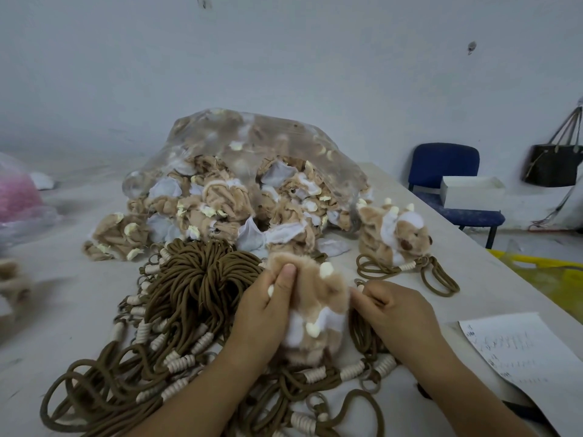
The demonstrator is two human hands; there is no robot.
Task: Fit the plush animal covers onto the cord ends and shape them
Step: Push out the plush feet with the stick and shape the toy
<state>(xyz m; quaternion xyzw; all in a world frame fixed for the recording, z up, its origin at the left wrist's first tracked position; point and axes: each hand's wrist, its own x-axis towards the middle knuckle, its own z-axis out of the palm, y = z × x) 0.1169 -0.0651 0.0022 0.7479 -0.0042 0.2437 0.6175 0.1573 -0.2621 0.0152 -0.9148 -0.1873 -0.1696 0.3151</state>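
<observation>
A tan and white plush animal cover (318,307) with cream horns is held upright between both hands, above a heap of brown cords (195,279) with cream wrapped ends. My left hand (268,313) grips its left side, thumb pressed into the fur near the top. My right hand (394,310) pinches its right edge with curled fingers. Whether a cord end sits inside the cover is hidden. Finished plush animals (394,231) on cords lie to the right.
A clear plastic bag (252,159) spills several unfitted plush covers behind the cords. A sheet of written paper (517,351) lies at the right. A pink-filled bag (15,193) sits far left. Beyond the table's right edge stand a blue chair (448,165) and a white box (470,190).
</observation>
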